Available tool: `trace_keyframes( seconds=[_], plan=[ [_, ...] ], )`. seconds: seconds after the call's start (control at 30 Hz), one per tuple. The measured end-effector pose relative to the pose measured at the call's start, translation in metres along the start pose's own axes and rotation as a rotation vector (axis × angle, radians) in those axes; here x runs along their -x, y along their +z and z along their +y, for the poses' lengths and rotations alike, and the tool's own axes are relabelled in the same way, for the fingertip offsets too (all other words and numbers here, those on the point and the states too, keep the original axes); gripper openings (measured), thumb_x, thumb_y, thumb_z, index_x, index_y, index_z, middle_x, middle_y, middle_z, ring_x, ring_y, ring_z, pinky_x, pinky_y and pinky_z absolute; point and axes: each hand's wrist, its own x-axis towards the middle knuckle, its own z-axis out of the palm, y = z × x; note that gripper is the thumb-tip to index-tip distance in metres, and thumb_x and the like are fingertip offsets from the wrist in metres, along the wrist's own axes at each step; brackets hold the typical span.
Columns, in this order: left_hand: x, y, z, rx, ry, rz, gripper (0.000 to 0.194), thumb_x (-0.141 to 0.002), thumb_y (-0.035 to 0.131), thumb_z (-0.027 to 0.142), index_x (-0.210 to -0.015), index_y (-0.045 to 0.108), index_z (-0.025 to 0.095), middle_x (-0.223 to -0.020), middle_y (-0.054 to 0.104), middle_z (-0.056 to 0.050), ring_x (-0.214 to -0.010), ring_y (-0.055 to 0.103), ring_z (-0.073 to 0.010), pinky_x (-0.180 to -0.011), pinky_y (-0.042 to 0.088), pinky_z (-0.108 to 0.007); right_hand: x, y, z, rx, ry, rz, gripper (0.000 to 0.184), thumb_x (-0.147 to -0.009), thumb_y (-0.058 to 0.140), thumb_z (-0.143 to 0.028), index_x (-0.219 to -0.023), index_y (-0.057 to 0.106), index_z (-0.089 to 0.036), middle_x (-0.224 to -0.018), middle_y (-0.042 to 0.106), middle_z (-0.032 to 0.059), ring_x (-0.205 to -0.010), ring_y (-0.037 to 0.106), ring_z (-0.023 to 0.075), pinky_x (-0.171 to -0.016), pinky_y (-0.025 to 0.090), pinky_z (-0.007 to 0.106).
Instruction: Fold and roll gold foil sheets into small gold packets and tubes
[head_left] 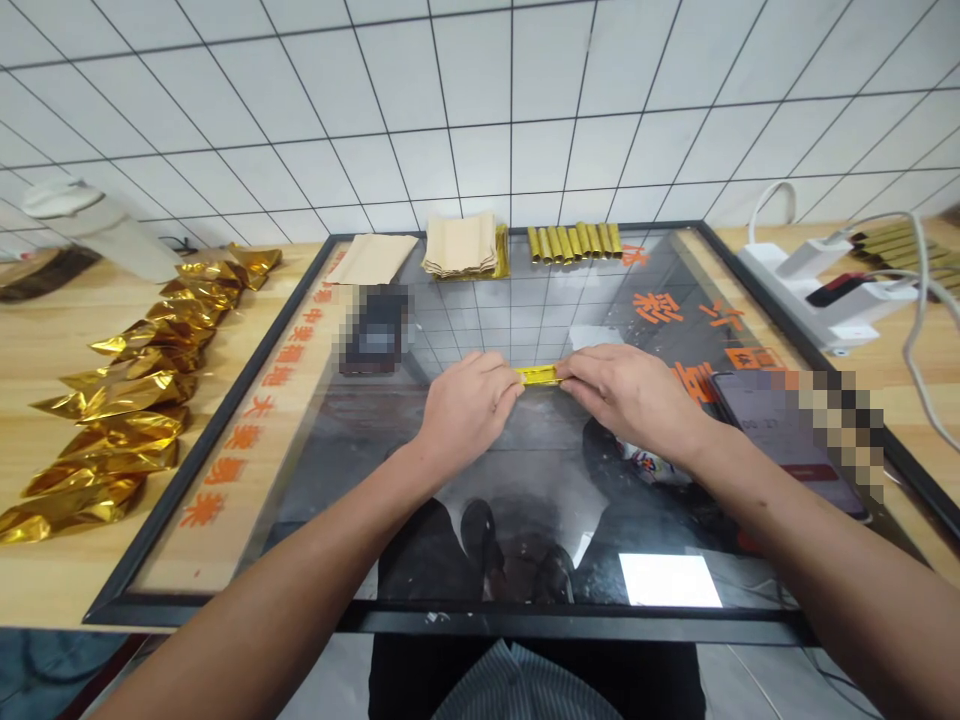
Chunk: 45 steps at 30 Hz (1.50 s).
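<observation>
A small roll of gold foil paper (540,375) is stretched between my two hands, just above the glass top. My left hand (471,398) pinches its left end between thumb and fingers. At the other end, my right hand (626,390) grips it the same way, so both tips of the roll are hidden. Farther back on the glass lies a row of finished-looking gold paper rolls (574,243). Left of that row sits a stack of tan paper sheets (461,245) with gold foil showing at its edge.
Folded gold foil ingot shapes (135,400) line the table's left side. A phone (795,440) lies on the black-framed glass panel (525,480) at right. A white power strip (799,295) with cables, a white bottle (105,230) and a tan sheet (373,258) stand or lie around.
</observation>
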Motion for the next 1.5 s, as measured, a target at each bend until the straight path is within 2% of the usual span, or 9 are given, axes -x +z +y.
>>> trace_keyframes(
  seconds=[0.27, 0.6, 0.87, 1.0, 1.2, 1.5],
  plan=[
    [-0.004, -0.003, 0.002, 0.023, -0.061, 0.001, 0.027, -0.11, 0.054, 0.028, -0.096, 0.076, 0.022, -0.1, 0.074, -0.001, -0.1, 0.068, -0.0211, -0.077, 0.046, -0.035, -0.001, 0.0, 0.003, -0.18, 0.076, 0.041, 0.02, -0.105, 0.059, -0.022, -0.11, 0.078, -0.022, -0.114, 0.081, 0.0062, -0.104, 0.074, 0.026, -0.09, 0.054, 0.039],
    [-0.006, -0.005, 0.004, 0.045, -0.101, -0.021, 0.026, -0.109, 0.053, 0.027, -0.097, 0.076, 0.022, -0.1, 0.074, -0.002, -0.099, 0.067, -0.0222, -0.074, 0.044, -0.034, -0.005, 0.001, 0.004, -0.348, 0.152, 0.067, 0.012, -0.101, 0.064, -0.024, -0.095, 0.075, -0.024, -0.103, 0.078, 0.0052, -0.101, 0.07, 0.025, -0.09, 0.051, 0.04],
    [-0.01, -0.003, 0.001, 0.285, -0.2, 0.015, 0.02, -0.103, 0.061, 0.023, -0.095, 0.079, 0.023, -0.1, 0.075, -0.001, -0.103, 0.068, -0.0216, -0.086, 0.049, -0.035, -0.006, 0.006, 0.006, -0.427, 0.181, 0.111, 0.018, -0.103, 0.062, -0.026, -0.098, 0.078, -0.023, -0.099, 0.077, 0.0043, -0.094, 0.071, 0.0216, -0.085, 0.05, 0.036],
    [-0.013, -0.003, 0.0, 0.365, -0.243, 0.04, 0.021, -0.101, 0.061, 0.021, -0.092, 0.08, 0.024, -0.096, 0.075, -0.001, -0.097, 0.068, -0.0204, -0.086, 0.049, -0.034, -0.009, 0.011, 0.006, -0.439, 0.244, 0.153, 0.018, -0.102, 0.063, -0.026, -0.096, 0.079, -0.023, -0.096, 0.078, 0.0041, -0.09, 0.071, 0.0212, -0.082, 0.05, 0.035],
    [-0.018, -0.004, 0.001, 0.4, -0.289, 0.036, 0.023, -0.099, 0.061, 0.02, -0.094, 0.083, 0.026, -0.092, 0.074, -0.001, -0.091, 0.068, -0.0198, -0.082, 0.049, -0.033, -0.011, 0.019, 0.005, -0.422, 0.264, 0.205, 0.017, -0.101, 0.064, -0.025, -0.096, 0.08, -0.023, -0.093, 0.077, 0.0029, -0.087, 0.07, 0.0203, -0.078, 0.048, 0.033],
    [-0.021, -0.004, -0.002, 0.391, -0.296, 0.012, 0.019, -0.095, 0.064, 0.015, -0.094, 0.081, 0.025, -0.091, 0.074, -0.001, -0.091, 0.067, -0.0194, -0.082, 0.05, -0.034, -0.013, 0.017, -0.002, -0.387, 0.324, 0.186, 0.021, -0.102, 0.061, -0.03, -0.098, 0.081, -0.024, -0.092, 0.075, 0.0047, -0.087, 0.068, 0.0221, -0.077, 0.047, 0.035]
  ],
)
